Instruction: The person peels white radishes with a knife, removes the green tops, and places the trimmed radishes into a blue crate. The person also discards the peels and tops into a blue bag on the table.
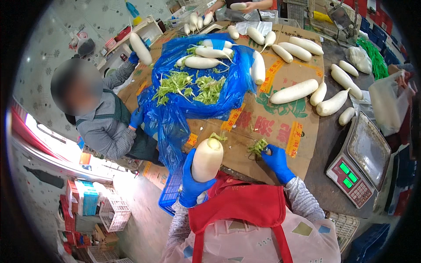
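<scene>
In my blue-gloved left hand (191,179) is a thick white daikon radish (208,161), held tilted up with its pale green cut top facing away from me. My gloved right hand (278,163) is closed low over the cardboard. A short, pale-and-dark end sticks out of its fingers, too small to name. Cut radish leaves (258,147) lie right at those fingertips. A blue plastic sheet (164,127) spreads beyond my left hand, bearing leafy trimmings (210,90) and several daikons (201,62).
Several daikons (294,91) lie across the cardboard-covered table (272,131). A digital scale (359,162) stands at the right. A co-worker at the left lifts a daikon (140,48); another person's hands (252,6) are at the far edge. A blue basket (169,193) sits below the table edge.
</scene>
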### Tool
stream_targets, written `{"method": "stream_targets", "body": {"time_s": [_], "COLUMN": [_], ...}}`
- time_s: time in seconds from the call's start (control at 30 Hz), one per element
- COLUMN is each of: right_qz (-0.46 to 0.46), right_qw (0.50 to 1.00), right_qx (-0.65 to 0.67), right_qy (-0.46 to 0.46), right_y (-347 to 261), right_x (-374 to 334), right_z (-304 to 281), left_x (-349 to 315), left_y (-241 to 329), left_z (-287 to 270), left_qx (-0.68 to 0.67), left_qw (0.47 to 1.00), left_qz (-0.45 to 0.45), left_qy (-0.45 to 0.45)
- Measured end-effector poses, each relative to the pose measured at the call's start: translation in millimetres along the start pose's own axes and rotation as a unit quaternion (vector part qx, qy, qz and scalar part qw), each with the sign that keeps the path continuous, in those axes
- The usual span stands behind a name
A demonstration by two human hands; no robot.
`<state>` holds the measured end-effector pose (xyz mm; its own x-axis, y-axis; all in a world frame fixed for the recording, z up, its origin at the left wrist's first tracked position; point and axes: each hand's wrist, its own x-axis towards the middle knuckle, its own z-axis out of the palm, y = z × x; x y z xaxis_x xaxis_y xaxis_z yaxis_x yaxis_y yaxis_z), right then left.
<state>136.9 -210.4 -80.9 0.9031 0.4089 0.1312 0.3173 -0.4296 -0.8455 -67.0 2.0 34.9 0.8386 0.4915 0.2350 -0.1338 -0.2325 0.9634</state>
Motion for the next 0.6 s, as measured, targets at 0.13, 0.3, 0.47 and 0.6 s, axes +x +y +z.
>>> {"method": "stream_targets", "body": {"time_s": [0.13,0.3,0.47,0.6], "right_qz": [-0.034,-0.173,-0.205,-0.200], "right_qw": [0.995,0.981,0.977,0.978], "right_qx": [0.089,0.090,0.054,0.053], "right_qy": [-0.011,0.004,-0.011,-0.020], "right_y": [-40.5,-84.8,-99.8,-99.2], "right_x": [-0.4,4.5,4.8,2.1], "right_z": [-8.6,-16.3,-13.5,-10.3], "left_x": [15.8,26.5,29.8,29.2], "left_y": [-11.3,-11.2,-33.3,-35.1], "left_z": [-18.3,-13.4,-21.8,-17.5], "left_qx": [-0.051,-0.166,-0.153,-0.196], "left_qw": [0.995,0.964,0.953,0.933], "left_qz": [-0.059,-0.132,-0.123,-0.154], "left_qy": [-0.067,-0.161,-0.229,-0.261]}}
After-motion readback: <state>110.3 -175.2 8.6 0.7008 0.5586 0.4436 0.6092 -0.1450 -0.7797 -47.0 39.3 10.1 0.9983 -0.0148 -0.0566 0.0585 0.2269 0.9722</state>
